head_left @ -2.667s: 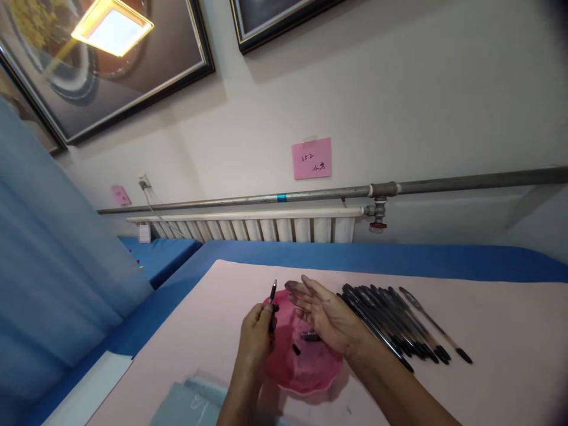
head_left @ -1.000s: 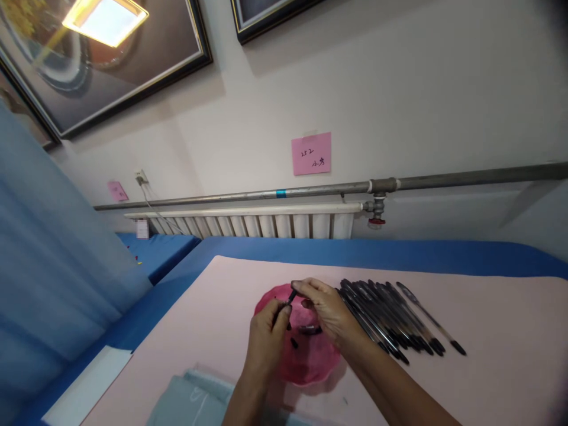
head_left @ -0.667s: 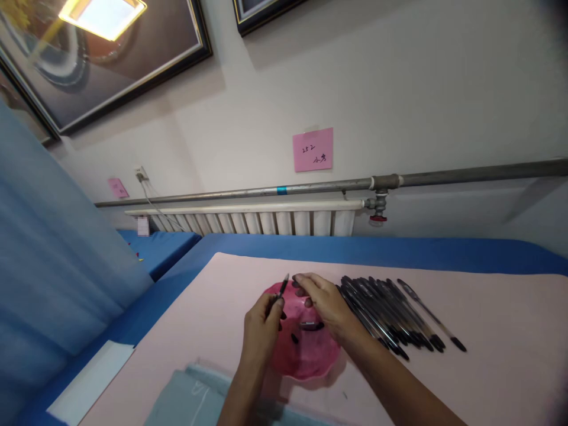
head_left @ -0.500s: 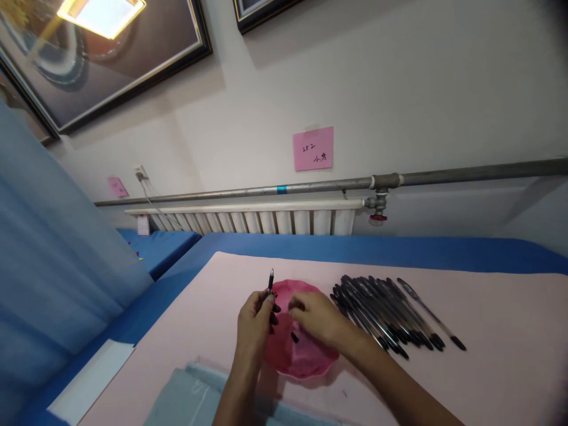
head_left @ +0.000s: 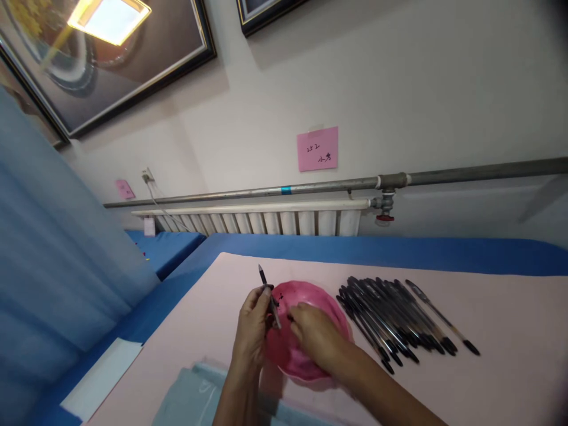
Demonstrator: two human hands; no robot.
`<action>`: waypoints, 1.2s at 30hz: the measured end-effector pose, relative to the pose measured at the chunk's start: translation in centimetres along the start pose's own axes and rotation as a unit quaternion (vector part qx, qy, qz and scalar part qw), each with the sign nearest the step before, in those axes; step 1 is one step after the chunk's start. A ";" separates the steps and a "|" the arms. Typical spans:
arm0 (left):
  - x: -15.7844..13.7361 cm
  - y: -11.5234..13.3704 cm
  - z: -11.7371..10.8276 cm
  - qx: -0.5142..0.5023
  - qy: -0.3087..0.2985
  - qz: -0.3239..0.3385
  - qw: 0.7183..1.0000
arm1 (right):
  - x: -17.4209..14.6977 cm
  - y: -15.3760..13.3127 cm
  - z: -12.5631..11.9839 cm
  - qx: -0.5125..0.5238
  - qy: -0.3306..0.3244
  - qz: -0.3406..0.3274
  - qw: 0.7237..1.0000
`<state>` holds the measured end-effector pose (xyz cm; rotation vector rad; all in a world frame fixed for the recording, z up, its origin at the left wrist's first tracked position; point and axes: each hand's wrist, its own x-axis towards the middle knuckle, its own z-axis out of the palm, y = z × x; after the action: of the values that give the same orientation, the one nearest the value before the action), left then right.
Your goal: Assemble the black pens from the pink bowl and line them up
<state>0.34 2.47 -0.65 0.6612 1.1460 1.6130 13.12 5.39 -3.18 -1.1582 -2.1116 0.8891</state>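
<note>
My left hand (head_left: 252, 319) is closed around a pen (head_left: 262, 276) with its pointed tip up. The pen's clear barrel (head_left: 276, 315) slants down past my fingers, over the left side of a pink scalloped bowl (head_left: 331, 302). Inside the bowl, my right hand (head_left: 313, 331) has its fingers pinched together. A small black piece (head_left: 290, 318) shows at those fingertips; its exact kind is hard to tell. Tiny black bits (head_left: 279, 297) lie near the bowl's left rim. Right of the bowl is a pile of black-capped pens (head_left: 386, 316).
One pen (head_left: 444, 319) lies at the pile's right side. Grey-blue folded cloth (head_left: 186, 393) is in front of my left arm. A white sheet (head_left: 102, 376) sits at the left on the blue table edge. A radiator (head_left: 288, 222) and wall are behind.
My right hand has moved lower into the bowl, and the black piece seen loose there is now out of sight or at my fingertips. The pen in my left hand has tilted left.
</note>
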 end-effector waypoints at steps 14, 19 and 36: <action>-0.2 0.5 0.4 -0.160 0.045 0.014 0.986 | 1.0 -2.4 -2.3 0.427 0.098 0.117 0.891; -0.4 0.6 0.5 -0.157 0.044 0.013 0.987 | 1.0 -2.3 -2.2 0.442 0.115 0.120 0.881; -0.5 0.5 0.7 -0.123 0.021 -0.006 0.992 | 0.7 -2.5 -1.9 0.335 0.145 0.021 0.931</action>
<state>0.91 2.26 0.19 0.4610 0.9575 1.7311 12.95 5.52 0.06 -0.8944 -1.3759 1.2393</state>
